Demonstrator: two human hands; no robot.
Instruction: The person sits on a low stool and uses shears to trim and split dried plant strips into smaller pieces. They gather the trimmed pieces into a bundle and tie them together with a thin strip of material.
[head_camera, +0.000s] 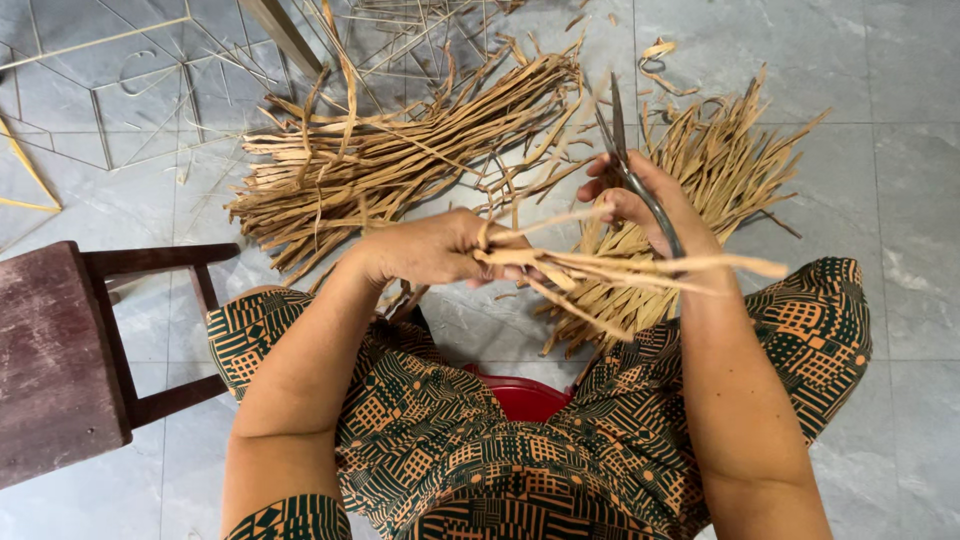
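Head view: left hand (430, 247) closed in a fist round a small bunch of dried reed strips (600, 268), strip ends sticking out to the right past the right wrist; right hand (645, 205) wrapped through the handles of the scissors (625, 160), fingers curled shut on them, blades nearly closed and pointing up and away, above the held strips and not on them. For a clean cut I'd judge the bunch wants to be kept tight and level in the fist, blades opened and brought square across the strips close to the knuckles, fingertips kept behind the cut line, loose ends aligned first. Large pile of strips (400, 160) lies on the floor beyond the left hand, second fanned pile (720, 160) beyond the right hand, both apart from the hands. Floor (900, 200) is grey tile, scattered offcuts near the top. Dark wooden stool (60, 360) at left just beside the knee, red plastic seat (525, 398) showing between the legs, thin wire frame (110, 90) top left. Patterned green and orange clothing, indoor daylight
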